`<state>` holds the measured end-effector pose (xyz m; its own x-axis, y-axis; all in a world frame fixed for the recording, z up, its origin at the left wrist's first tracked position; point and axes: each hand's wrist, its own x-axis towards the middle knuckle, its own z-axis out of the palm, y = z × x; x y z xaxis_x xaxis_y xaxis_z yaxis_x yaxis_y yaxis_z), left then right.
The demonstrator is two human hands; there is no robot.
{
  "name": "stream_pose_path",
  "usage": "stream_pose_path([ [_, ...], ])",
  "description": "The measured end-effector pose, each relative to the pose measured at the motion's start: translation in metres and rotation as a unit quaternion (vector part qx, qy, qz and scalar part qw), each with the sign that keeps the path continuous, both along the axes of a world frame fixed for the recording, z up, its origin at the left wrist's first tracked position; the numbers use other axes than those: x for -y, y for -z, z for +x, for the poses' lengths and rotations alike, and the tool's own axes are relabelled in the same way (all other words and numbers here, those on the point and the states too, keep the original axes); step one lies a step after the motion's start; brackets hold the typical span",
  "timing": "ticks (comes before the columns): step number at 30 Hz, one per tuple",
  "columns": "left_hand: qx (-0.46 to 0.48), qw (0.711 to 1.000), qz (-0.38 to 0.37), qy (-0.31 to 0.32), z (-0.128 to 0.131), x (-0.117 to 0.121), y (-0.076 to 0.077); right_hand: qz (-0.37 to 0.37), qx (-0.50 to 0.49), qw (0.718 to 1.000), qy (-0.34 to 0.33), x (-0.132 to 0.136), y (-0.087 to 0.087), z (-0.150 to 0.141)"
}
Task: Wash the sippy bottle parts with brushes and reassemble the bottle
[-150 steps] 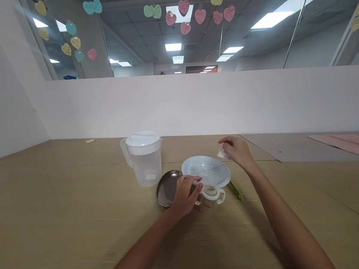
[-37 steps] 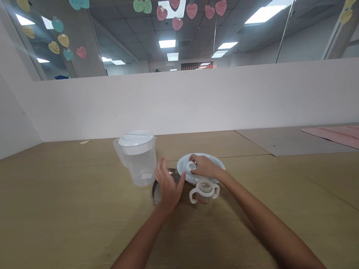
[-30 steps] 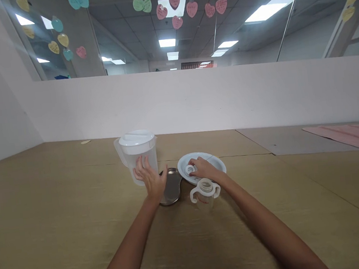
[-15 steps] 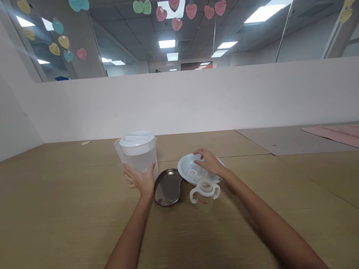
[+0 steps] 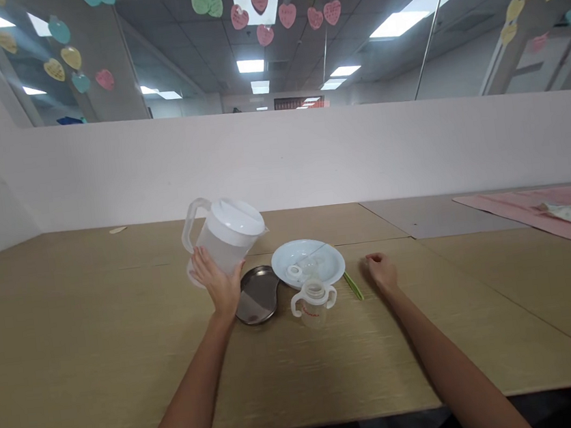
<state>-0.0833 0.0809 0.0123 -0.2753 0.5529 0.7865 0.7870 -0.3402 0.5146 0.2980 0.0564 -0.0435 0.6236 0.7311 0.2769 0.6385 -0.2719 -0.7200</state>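
Note:
My left hand (image 5: 215,282) grips the body of a white plastic pitcher (image 5: 229,241), which is tilted to the right with its lid on and its handle at the left. My right hand (image 5: 382,272) rests on the table, fingers curled in, with nothing seen in it. Between my hands stands a clear baby bottle (image 5: 313,314) with two white handles and no cap. Behind it, a pale blue bowl (image 5: 280,254) holds a clear bottle top (image 5: 295,271). A metal kidney dish (image 5: 258,296) lies beside the bowl, below the pitcher.
A thin green tool (image 5: 354,286), perhaps tongs, leans by the bowl's right side. At the far right a pink cloth (image 5: 501,202) carries white items. A small flat pale piece (image 5: 118,230) lies at the back left, near the white wall (image 5: 284,159).
My left hand has tipped the pitcher over to the right. My right hand has left the bowl and moved right to the table, its fingers now curled. The view has shifted slightly right.

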Motion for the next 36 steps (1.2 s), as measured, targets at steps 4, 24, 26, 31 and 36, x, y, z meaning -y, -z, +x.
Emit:
stream_pose_path([
  [4, -0.132, 0.989, 0.066, -0.004, 0.004, 0.003, -0.002, -0.021, 0.011, 1.000, 0.001, -0.007, 0.006, 0.003],
  [24, -0.235, 0.968, 0.079, 0.037, 0.016, 0.005, 0.002, 0.099, 0.019, 0.995, -0.011, -0.001, -0.010, -0.014],
  [26, -0.236, 0.968, 0.079, 0.039, 0.016, 0.006, 0.002, 0.190, 0.007, 0.980, -0.051, 0.006, -0.020, -0.023],
  [31, -0.232, 0.968, 0.087, 0.033, 0.017, 0.007, 0.002, 0.327, 0.035, 0.925, -0.189, 0.025, -0.035, -0.056],
  [36, -0.219, 0.970, 0.102, 0.033, 0.017, 0.006, 0.004, 0.352, 0.133, 0.869, -0.320, 0.038, -0.029, -0.089],
])
